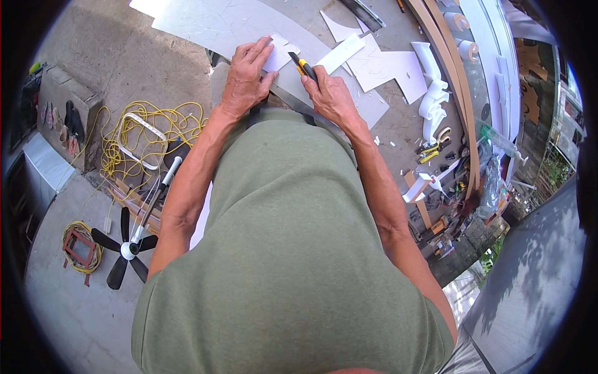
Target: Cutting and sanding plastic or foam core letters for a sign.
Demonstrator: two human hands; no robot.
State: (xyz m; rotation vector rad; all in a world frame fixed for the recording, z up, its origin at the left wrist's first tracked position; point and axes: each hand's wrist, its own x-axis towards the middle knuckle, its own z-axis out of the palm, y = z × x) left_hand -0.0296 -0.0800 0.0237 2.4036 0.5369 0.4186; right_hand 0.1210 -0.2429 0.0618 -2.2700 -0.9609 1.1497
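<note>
In my right hand (pixel 331 95) is a yellow and black utility knife (pixel 305 67), its dark blade out and pointing up and to the left. My left hand (pixel 248 82) lies with fingers stretched out over the left edge of a small white sheet piece (pixel 281 52), thumb toward the knife. The blade tip is just right of that piece, apart from it as far as I can tell. Beneath both hands is a large pale grey board (pixel 212 28) with scratch lines. Beside my right hand lie a white strip (pixel 340 53) and larger cut white sheets (pixel 377 67).
White curved cutouts (pixel 431 93) stand at the right, near yellow-handled pliers (pixel 430 153) and a tape roll (pixel 443 135). A metal straight bar (pixel 363 14) lies at the far side. On the floor at left are a tangled yellow cord (pixel 134 140) and a black-bladed fan (pixel 128 249).
</note>
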